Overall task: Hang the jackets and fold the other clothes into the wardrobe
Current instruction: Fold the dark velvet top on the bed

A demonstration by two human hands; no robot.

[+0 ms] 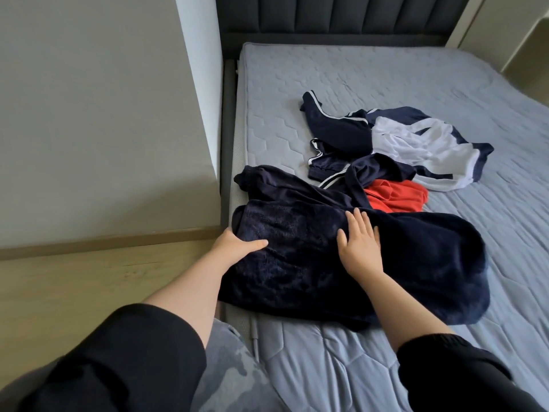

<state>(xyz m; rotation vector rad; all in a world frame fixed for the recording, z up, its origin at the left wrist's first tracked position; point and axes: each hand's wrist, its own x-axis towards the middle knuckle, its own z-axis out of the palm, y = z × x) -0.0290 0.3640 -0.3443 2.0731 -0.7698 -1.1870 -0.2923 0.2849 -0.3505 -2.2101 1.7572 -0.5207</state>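
Presently, a navy fleece garment (416, 263) lies spread across the near left part of the grey quilted mattress (326, 367), its left end reaching the bed edge; it appears to be partway through folding. Left hand (237, 243): grips the garment's left end, thumb laid across the top, other fingers hidden under the cloth. Right hand (359, 245): rests flat on the middle of the fleece, fingers straight and slightly spread, thumb out to the side, pressing rather than pinching. Heaped together just beyond the fleece's far edge are a striped navy track jacket (338, 132), a white-and-navy jacket (416, 144) and a red garment (395, 194). Judged step: folding the left end over toward the middle. To do this well, the flat hand should probably anchor the fold line while the gripping hand lifts the end clear and lays it over. Thick pile tends to bunch, so smoothing outward after each fold would likely keep the bundle square. No wardrobe can be identified in view.
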